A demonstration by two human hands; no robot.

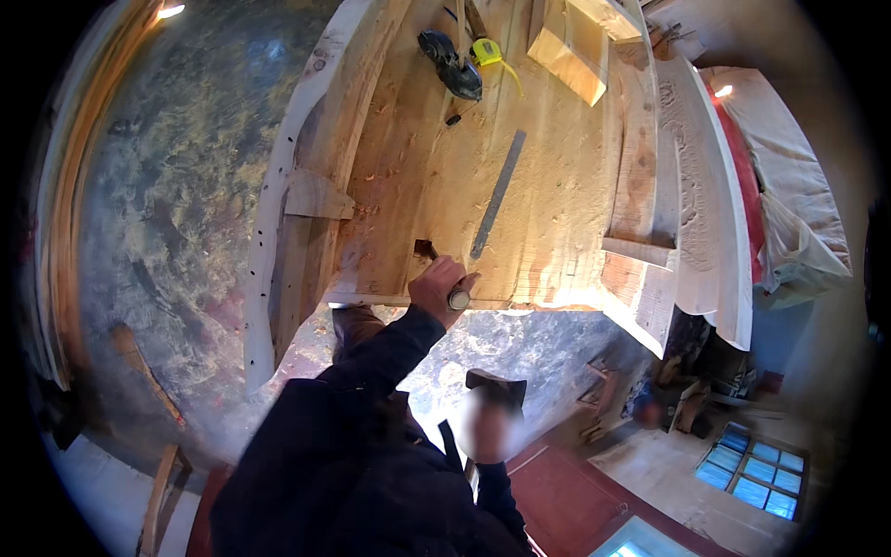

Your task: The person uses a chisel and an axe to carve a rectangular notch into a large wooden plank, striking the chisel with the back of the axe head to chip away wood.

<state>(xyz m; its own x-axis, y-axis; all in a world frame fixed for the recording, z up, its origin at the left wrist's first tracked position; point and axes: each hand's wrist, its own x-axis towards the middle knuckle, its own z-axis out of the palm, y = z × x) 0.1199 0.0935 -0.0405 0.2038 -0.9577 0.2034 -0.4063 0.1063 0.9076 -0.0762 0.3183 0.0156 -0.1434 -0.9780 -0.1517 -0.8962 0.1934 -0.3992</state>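
My left hand (438, 287) is closed around a chisel (458, 299), whose round butt end faces up toward me. The blade side points at a small dark square hole (424, 249) near the front edge of a wooden plank panel (399, 200); whether the tip is in it, I cannot make out. Nearer to my body, my right hand (488, 444) is raised below a dark axe-like head (498, 382) and appears to grip this axe. A blurred patch hides its fingers and most of the handle. A grey metal ruler (498, 193) lies on the planks beyond my left hand.
Toward the far end lie a yellow tape measure (485, 52), a black ink-line tool (450, 65) and a wood block (568, 58). Shaped side boards (311, 121) flank the panel. A wooden stick (148, 376) lies on the floor at left; a covered stack (789, 158) stands at right.
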